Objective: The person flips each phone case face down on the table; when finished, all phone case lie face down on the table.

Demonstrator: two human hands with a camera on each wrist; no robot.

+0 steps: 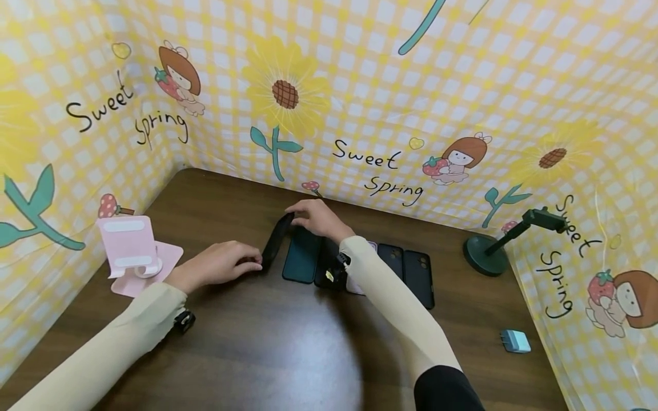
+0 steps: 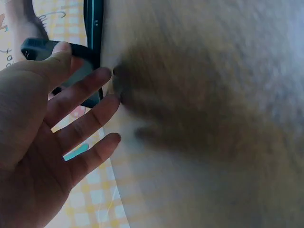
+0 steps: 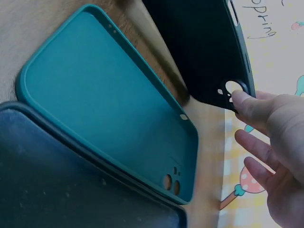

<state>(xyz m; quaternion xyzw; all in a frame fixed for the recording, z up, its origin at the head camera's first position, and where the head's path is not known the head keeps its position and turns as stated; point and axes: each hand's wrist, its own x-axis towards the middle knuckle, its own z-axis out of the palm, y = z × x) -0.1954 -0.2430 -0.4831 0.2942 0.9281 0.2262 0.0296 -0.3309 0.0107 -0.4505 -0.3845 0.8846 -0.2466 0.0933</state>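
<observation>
A black phone case stands tilted up on its long side above the table. My right hand pinches its far end, with the thumb beside the camera cutouts in the right wrist view. At the near end, my left hand has its thumb on the case rim and its index finger close to the other side; the remaining fingers are spread out. Right of the raised case lies a teal phone case, hollow side up. A dark case lies against it.
More phone cases continue the row rightward, including a black one at its end; my right forearm covers part of it. A pink phone stand is at the left. A dark green stand and a charger plug are at the right. Patterned cloth surrounds the table.
</observation>
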